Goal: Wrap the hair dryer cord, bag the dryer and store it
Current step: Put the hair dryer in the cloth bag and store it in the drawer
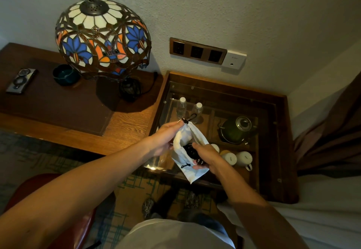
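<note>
A white drawstring bag (pixel 190 137) hangs in the air over the glass-topped cabinet (pixel 273 151). My left hand (pixel 166 137) pinches the bag's upper rim near its black drawstring loop (pixel 190 117) and holds the mouth apart. My right hand (pixel 205 157) grips the black hair dryer (pixel 189 150), which sits partly inside the bag's mouth. Only a dark part of the dryer shows; the cord is hidden. A second black drawstring end (pixel 185 165) lies on the bag's lower side.
Under the cabinet's glass stand two water bottles (pixel 181 108), a green kettle (pixel 237 129) and white cups (pixel 244 158). A stained-glass lamp (pixel 102 37), a dark bowl (pixel 65 74) and a remote (pixel 21 80) sit on the wooden desk at left. Wall sockets (pixel 197 51) are above; a bed is at right.
</note>
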